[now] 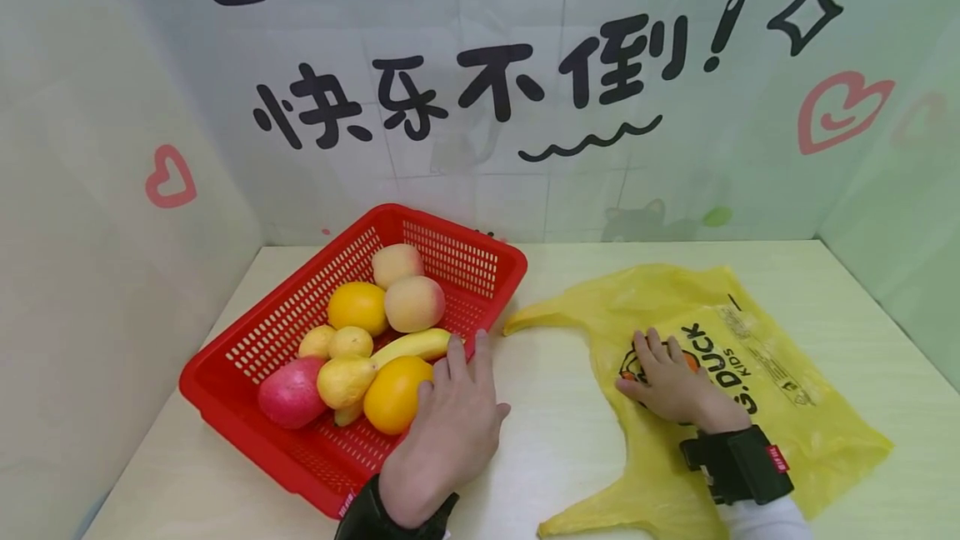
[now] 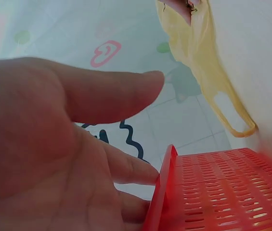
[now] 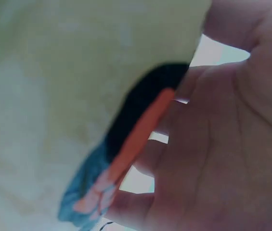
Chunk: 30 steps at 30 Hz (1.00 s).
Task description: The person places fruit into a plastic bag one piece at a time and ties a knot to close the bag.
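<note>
In the head view my left hand point(image 1: 459, 415) reaches over the right side of a red plastic basket point(image 1: 498, 261), its fingers extended beside an orange point(image 1: 397, 394) and a banana point(image 1: 420, 345). The left wrist view shows the thumb raised and the fingertips point(image 2: 143, 173) touching the basket's rim. My right hand point(image 1: 675, 386) lies flat with spread fingers on a yellow plastic bag point(image 1: 652, 298), over its printed duck. The bag is spread out on the table, its handles pointing left. Close up, the right wrist view has the palm point(image 3: 213, 144) against the bag's print.
Also in the basket are two peaches point(image 1: 415, 304), another orange point(image 1: 357, 307), small yellow fruits point(image 1: 350, 342), a yellow pear-like fruit point(image 1: 346, 382) and a pinkish-red fruit point(image 1: 292, 392). A printed backdrop point(image 1: 480, 190) stands behind the pale table point(image 1: 555, 390) and along its sides.
</note>
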Tool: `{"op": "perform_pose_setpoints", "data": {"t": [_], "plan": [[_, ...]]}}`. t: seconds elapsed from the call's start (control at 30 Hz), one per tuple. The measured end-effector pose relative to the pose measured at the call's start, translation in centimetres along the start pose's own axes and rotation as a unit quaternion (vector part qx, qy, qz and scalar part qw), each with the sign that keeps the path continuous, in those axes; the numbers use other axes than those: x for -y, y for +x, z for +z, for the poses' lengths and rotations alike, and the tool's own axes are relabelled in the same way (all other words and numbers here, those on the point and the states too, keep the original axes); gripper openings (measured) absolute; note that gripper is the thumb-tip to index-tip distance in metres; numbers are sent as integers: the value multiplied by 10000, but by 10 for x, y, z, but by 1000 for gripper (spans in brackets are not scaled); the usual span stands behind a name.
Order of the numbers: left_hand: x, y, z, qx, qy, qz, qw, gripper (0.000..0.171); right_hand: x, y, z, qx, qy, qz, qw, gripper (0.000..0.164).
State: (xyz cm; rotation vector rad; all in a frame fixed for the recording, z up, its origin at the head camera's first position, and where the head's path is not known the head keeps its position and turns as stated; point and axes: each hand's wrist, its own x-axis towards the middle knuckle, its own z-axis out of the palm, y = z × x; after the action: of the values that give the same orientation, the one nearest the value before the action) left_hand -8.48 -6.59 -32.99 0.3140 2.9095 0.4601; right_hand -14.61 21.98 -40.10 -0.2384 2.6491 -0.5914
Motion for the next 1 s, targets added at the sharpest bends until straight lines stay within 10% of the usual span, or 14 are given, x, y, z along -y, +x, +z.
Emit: {"op": "perform_pose_setpoints", "data": {"t": [0.33,0.57,1.0], "plan": [[-18,5,16,-751,315,-427,9958,86,3,1,5,88,-89,-128,9998,76],[-32,-5,30,-1585,1725,567,9705,54,-1,3,6,6,-61,-489,9988,68],[-46,17,46,125,549,1976,9787,8,-8,-3,-12,-19,659,-637,9958,71]]}}
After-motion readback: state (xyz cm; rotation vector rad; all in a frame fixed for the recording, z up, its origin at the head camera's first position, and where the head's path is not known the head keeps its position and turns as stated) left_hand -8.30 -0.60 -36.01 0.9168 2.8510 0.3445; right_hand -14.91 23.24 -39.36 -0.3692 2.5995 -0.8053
